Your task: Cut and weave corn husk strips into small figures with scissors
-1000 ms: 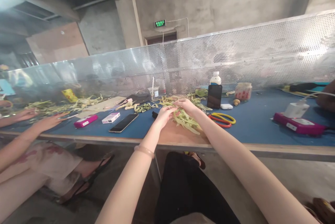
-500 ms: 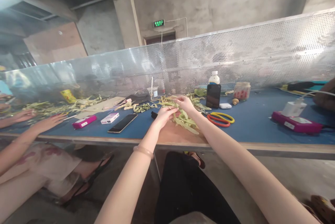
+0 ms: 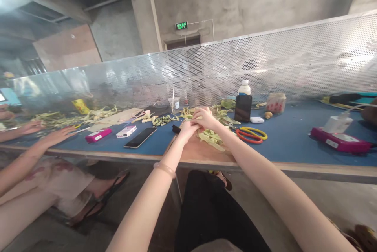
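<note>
My left hand (image 3: pixel 188 130) and my right hand (image 3: pixel 204 119) meet over a brown board (image 3: pixel 191 153) at the table's front edge. The right hand's bent fingers lie across the left hand's fingertips. Both hands look closed, and whatever may be between the fingers is too small or hidden. Pale green, leafy plant strips (image 3: pixel 211 140) lie on the board beneath and beside my right wrist. Just left of my left hand is a small black object (image 3: pixel 176 129), partly covered. More yellowish strips (image 3: pixel 188 112) lie behind my hands.
Left stand a phone (image 3: pixel 140 138), a small white box (image 3: pixel 126 131) and a magenta box (image 3: pixel 98 135). A co-worker's hand (image 3: pixel 60 135) rests farther left. Right are yellow and orange rings (image 3: pixel 251 135), an upright phone (image 3: pixel 243 108), a jar (image 3: pixel 276 103) and a magenta power strip (image 3: pixel 341 140). A perforated metal panel (image 3: pixel 206 71) runs behind.
My hands have come closer together, the right fingers now bent over the left ones. The whole view has shifted slightly.
</note>
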Demonstrator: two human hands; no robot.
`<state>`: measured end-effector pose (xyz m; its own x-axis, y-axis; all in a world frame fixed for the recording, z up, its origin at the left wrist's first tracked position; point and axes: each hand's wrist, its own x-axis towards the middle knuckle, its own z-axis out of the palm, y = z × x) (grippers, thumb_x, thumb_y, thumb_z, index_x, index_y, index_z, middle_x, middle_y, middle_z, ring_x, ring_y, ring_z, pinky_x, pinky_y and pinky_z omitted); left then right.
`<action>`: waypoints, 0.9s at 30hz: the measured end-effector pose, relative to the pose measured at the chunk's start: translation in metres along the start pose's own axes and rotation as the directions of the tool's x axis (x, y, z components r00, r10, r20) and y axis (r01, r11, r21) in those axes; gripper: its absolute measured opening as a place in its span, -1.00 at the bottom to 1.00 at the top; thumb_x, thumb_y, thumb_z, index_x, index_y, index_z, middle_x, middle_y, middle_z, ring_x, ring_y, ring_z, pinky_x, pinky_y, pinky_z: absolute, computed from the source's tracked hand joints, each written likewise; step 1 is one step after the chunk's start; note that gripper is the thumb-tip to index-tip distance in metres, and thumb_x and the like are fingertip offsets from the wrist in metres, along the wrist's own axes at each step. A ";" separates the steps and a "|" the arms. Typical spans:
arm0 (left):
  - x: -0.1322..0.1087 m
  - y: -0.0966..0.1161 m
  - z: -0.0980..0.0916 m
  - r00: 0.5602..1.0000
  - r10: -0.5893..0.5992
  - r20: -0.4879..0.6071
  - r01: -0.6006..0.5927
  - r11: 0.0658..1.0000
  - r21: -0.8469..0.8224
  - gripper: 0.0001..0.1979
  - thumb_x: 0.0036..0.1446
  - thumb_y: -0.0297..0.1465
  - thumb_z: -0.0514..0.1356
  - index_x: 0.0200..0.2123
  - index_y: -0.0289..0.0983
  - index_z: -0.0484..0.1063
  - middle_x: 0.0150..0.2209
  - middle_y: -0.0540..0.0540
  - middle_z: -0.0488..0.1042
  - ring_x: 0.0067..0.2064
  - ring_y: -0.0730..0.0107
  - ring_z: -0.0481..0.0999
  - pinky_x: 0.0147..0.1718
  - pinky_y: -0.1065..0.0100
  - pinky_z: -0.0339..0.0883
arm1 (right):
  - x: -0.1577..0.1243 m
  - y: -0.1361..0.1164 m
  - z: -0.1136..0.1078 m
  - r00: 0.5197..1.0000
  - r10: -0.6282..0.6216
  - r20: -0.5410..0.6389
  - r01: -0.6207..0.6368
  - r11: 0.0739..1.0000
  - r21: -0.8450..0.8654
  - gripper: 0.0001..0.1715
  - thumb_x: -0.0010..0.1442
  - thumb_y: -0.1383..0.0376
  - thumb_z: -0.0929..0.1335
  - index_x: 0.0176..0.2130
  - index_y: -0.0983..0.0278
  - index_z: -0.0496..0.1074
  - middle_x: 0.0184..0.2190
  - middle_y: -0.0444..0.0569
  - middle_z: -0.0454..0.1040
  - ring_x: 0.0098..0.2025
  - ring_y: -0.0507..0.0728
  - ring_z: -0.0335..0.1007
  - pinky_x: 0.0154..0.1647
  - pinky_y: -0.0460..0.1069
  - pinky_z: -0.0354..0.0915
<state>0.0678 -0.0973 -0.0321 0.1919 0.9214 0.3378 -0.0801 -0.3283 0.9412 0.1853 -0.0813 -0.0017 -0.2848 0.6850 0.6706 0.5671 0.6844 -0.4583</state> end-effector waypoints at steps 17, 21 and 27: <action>0.004 -0.009 -0.005 0.992 -0.016 0.127 0.016 1.000 -0.001 -0.79 -0.11 -0.36 0.29 -0.37 -0.36 0.53 -0.41 -0.18 0.56 -0.31 0.23 0.54 -0.13 0.20 0.33 | 0.008 0.012 -0.006 0.999 0.007 -0.049 0.006 0.961 0.276 -0.75 0.00 0.17 0.35 -0.45 0.33 0.47 -0.41 -0.04 0.45 -0.35 0.06 0.35 -0.27 -0.05 0.22; 0.004 -0.009 -0.004 0.988 -0.037 0.148 0.041 0.999 -0.022 -0.80 -0.10 -0.36 0.29 -0.38 -0.35 0.52 -0.41 -0.18 0.56 -0.31 0.20 0.55 -0.12 0.16 0.34 | 0.009 0.014 -0.006 0.992 0.074 -0.104 -0.039 0.951 0.306 -0.71 -0.03 0.13 0.36 -0.45 0.33 0.45 -0.44 -0.05 0.46 -0.36 0.07 0.36 -0.30 -0.05 0.23; 0.002 -0.007 -0.002 0.982 -0.040 0.182 0.056 0.995 -0.083 -0.81 -0.06 -0.36 0.26 -0.36 -0.35 0.51 -0.41 -0.18 0.56 -0.30 0.17 0.55 -0.12 0.12 0.35 | 0.010 0.014 -0.006 0.974 0.145 -0.172 -0.087 0.948 0.306 -0.70 -0.03 0.12 0.35 -0.46 0.32 0.45 -0.47 -0.05 0.48 -0.39 0.08 0.35 -0.32 -0.05 0.23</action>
<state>0.0664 -0.0924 -0.0377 0.3700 0.8806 0.2960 -0.1497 -0.2580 0.9545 0.1954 -0.0661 0.0023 -0.0623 0.7240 0.6870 0.3258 0.6654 -0.6717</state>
